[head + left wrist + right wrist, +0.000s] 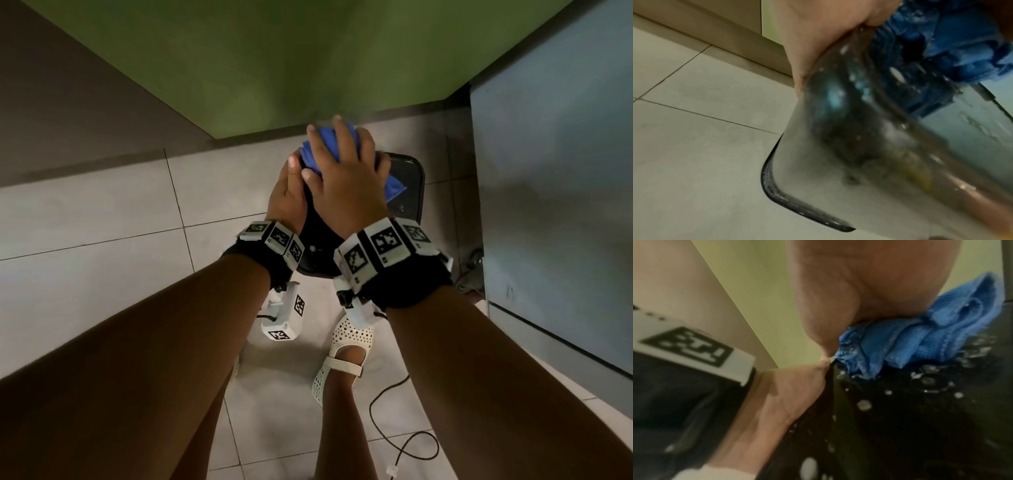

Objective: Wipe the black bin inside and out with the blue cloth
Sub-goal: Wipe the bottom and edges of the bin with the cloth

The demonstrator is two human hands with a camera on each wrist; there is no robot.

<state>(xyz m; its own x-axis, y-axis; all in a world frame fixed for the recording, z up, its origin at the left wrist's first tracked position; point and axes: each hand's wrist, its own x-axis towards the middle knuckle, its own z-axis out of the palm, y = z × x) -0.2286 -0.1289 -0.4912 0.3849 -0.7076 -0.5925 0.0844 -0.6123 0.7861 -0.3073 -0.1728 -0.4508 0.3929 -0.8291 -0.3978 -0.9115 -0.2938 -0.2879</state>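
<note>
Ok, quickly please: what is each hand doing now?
Left hand: grips the bin at its rim.
Right hand: fingers spread, presses the cloth on the bin.

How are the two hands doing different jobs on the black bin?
The right hand lies on top, fingers spread over the bunched blue cloth, pressing it against the black bin. The left hand sits lower and holds the bin's left edge with no cloth under it. The right hand looks nearer the camera; the left hand is partly tucked beneath it. Both wear black wrist bands with white marker blocks.
</note>
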